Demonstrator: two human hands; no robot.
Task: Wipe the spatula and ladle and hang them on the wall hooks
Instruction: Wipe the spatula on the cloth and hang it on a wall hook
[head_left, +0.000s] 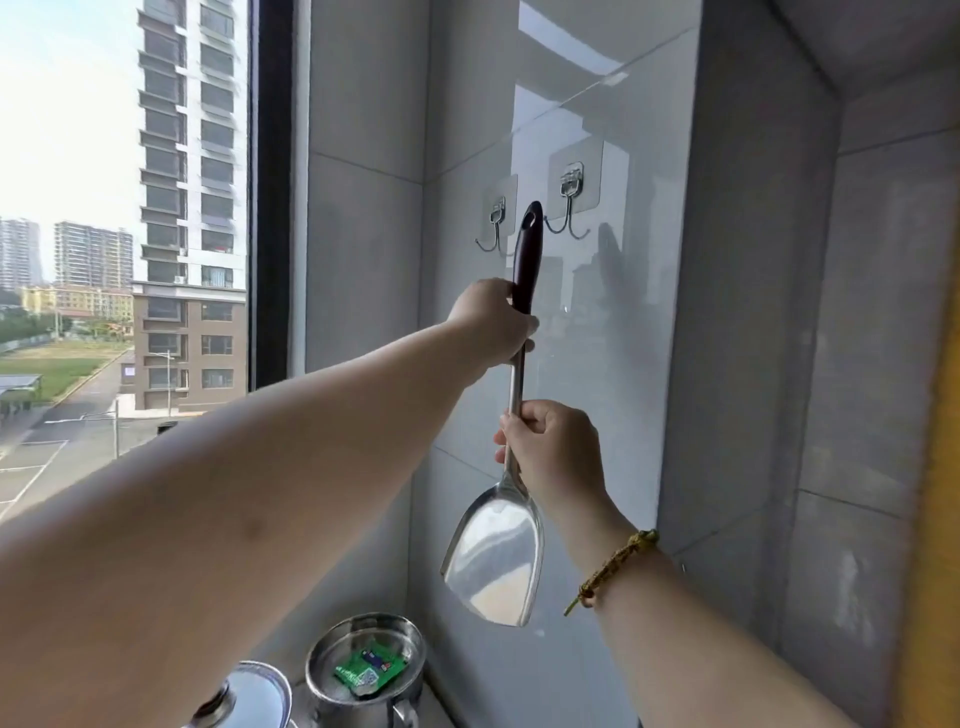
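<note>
1. The long steel spatula with a dark maroon handle (511, 467) is held upright against the glossy grey tiled wall (639, 364), blade down and handle up.
2. The left hand (496, 325) is clenched around the lower part of the dark handle.
3. The right hand (556, 449) is clenched around the bare steel shaft just above the blade; a braided yellow-green cord bracelet (613, 569) sits on that wrist.
4. The hole at the handle's tip lies between the 2 clear adhesive wall hooks with steel double prongs: the left hook (496, 226) and the right hook (569, 202). I cannot tell whether the handle touches either hook.
5. Below, on the bench, stands a round steel pot (363, 670) holding a small green packet (370, 670), with a shiny steel lid (249, 696) just beside it on the left.
6. A window (124, 208) on the left shows tall apartment blocks.
</note>
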